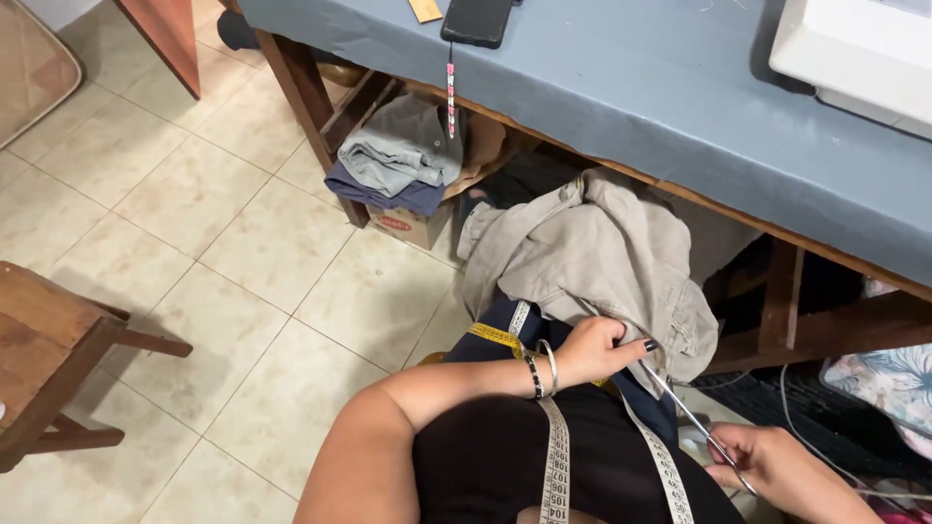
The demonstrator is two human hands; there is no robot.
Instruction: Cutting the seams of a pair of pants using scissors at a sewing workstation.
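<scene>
A beige garment (592, 257) lies bunched in my lap, spilling from under the table. My left hand (597, 349), with bracelets on the wrist, pinches its lower edge. My right hand (777, 471) grips a pair of metal scissors (694, 419), whose blades point up-left and reach the fabric just beside my left fingers. A yellow and white measuring tape (555, 456) hangs around my neck and down over my dark clothing.
A table with a blue-grey cover (621, 87) spans the top, holding a dark phone (478, 19) and a white sewing machine (859, 53). Folded clothes (403, 155) rest on a cardboard box underneath. A wooden stool (44, 354) stands left on the tiled floor.
</scene>
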